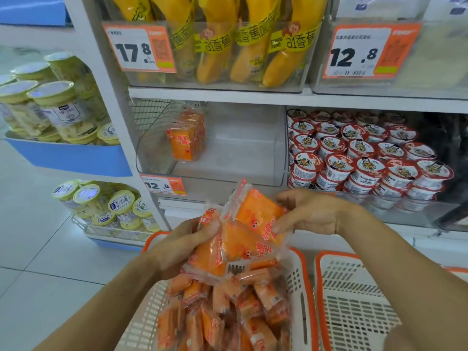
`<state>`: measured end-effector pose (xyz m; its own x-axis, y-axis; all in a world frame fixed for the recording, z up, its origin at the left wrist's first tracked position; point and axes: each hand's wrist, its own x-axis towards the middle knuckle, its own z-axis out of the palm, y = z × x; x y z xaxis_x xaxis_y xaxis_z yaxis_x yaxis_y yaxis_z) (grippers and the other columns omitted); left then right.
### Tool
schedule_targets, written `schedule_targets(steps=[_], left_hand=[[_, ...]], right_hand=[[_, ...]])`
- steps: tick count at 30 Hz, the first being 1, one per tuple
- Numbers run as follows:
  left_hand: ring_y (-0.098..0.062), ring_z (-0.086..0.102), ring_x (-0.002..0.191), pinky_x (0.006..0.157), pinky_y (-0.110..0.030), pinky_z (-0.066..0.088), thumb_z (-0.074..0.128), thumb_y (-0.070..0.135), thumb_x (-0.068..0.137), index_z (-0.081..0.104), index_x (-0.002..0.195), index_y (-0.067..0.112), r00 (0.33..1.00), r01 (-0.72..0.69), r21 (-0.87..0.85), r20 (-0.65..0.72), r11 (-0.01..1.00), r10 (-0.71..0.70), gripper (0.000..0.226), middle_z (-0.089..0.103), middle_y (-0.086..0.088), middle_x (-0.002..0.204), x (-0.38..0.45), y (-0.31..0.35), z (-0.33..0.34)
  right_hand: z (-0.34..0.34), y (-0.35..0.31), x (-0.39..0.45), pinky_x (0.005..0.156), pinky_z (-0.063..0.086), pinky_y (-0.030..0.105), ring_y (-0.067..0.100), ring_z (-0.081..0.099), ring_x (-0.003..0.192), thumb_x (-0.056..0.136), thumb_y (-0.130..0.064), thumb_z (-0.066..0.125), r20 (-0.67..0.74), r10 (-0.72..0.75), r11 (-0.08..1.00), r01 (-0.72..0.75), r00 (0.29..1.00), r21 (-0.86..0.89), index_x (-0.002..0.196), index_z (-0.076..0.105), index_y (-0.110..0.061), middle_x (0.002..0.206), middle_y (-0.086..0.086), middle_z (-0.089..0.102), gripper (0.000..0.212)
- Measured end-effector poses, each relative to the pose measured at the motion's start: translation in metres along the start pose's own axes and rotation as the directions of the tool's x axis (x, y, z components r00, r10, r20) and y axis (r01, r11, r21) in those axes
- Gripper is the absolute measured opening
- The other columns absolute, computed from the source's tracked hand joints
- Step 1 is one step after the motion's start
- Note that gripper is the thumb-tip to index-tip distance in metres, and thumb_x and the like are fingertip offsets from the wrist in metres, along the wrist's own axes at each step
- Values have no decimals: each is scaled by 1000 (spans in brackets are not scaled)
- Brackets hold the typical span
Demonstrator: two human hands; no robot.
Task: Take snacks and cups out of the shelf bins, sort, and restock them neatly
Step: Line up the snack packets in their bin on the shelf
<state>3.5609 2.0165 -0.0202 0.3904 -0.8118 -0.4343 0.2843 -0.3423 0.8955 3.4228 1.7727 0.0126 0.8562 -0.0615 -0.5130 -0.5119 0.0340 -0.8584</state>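
Observation:
My left hand [182, 243] grips a bunch of orange snack packets [228, 252] above a white basket with an orange rim [301, 282]. My right hand [311, 211] pinches the top orange packet [258, 211] of that bunch. Many more orange packets [222, 310] fill the basket below. A clear shelf bin [253, 153] straight ahead holds a short upright row of the same orange packets [186, 138] at its left side. The bin to the right is packed with red-lidded cups [364, 153].
A second white basket with an orange rim [354, 300] stands to the right. Yellow banana-shaped packs [228, 41] fill the upper bin. Jars with yellow lids [55, 107] sit on blue shelves at the left. Pale tiled floor [38, 249] lies to the left.

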Motion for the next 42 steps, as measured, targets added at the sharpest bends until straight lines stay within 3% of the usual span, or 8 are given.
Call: schedule_targets(steps=[2, 6, 10, 17, 23, 31, 36, 42], left_hand=[[-35, 71, 103, 78, -37, 60, 90, 64, 46, 56, 126, 5, 999, -24, 34, 25, 999, 23, 106, 72, -17, 114, 0, 0, 0], [-34, 72, 100, 78, -37, 60, 94, 54, 46, 58, 125, 5, 998, -31, -5, -60, 1000, 30, 100, 73, -16, 111, 4, 1, 5], [-37, 72, 98, 80, -44, 59, 88, 41, 65, 58, 126, 3, 977, -33, -164, -212, 986, -3, 78, 73, -20, 109, 8, 2, 9], [-34, 72, 95, 82, -46, 59, 73, 24, 75, 60, 122, 5, 949, -94, -343, -315, 935, -21, 52, 74, -18, 107, 2, 4, 21], [-38, 70, 101, 82, -48, 60, 82, 15, 75, 58, 124, 1, 963, -133, -377, -268, 917, 29, 57, 71, -22, 113, -8, 1, 23], [-38, 66, 113, 87, -40, 58, 92, 30, 62, 52, 133, 4, 994, -49, -204, 85, 978, 68, 86, 67, -22, 124, -15, 0, 31], [-36, 71, 103, 83, -45, 60, 90, 37, 68, 57, 124, 3, 999, 46, -226, -16, 973, -51, 73, 72, -19, 114, -14, 4, 41], [-34, 74, 92, 75, -41, 62, 70, 17, 78, 59, 120, 1, 990, 92, -249, -76, 964, -115, 46, 74, -20, 107, -10, 4, 37]], right_hand=[[-4, 4, 1, 91, 58, 34, 30, 69, 110, 61, 7, 86, -58, -30, 993, 36, 998, 112, 123, 64, -2, 118, 18, 71, 66], [-4, 7, -1, 89, 59, 32, 27, 71, 106, 66, -3, 78, -269, -54, 954, 129, 962, 271, 117, 65, -1, 114, 17, 73, 53], [3, 6, -11, 92, 58, 44, 23, 72, 101, 63, -32, 87, -353, 3, 998, 21, 935, 64, 117, 65, -11, 104, 6, 77, 62], [23, 1, -24, 85, 61, 46, 31, 76, 89, 71, -35, 84, -294, 34, 999, -31, 955, 17, 115, 64, -4, 95, 16, 77, 57], [29, 0, -31, 95, 56, 52, 38, 72, 101, 88, -27, 73, -156, 82, 984, -55, 984, 168, 123, 63, -4, 108, 23, 74, 44], [20, 5, -23, 85, 60, 38, 29, 73, 90, 70, -17, 78, -199, -52, 967, 100, 979, 236, 124, 62, -5, 108, 16, 75, 58], [20, 4, -23, 90, 59, 44, 41, 71, 101, 70, -11, 81, -142, -33, 986, 55, 989, 156, 128, 55, -1, 118, 19, 71, 65], [-11, 0, -34, 74, 59, 34, 25, 72, 89, 51, -13, 88, -359, -56, 995, 83, 932, 59, 119, 57, -13, 112, 11, 69, 74]])
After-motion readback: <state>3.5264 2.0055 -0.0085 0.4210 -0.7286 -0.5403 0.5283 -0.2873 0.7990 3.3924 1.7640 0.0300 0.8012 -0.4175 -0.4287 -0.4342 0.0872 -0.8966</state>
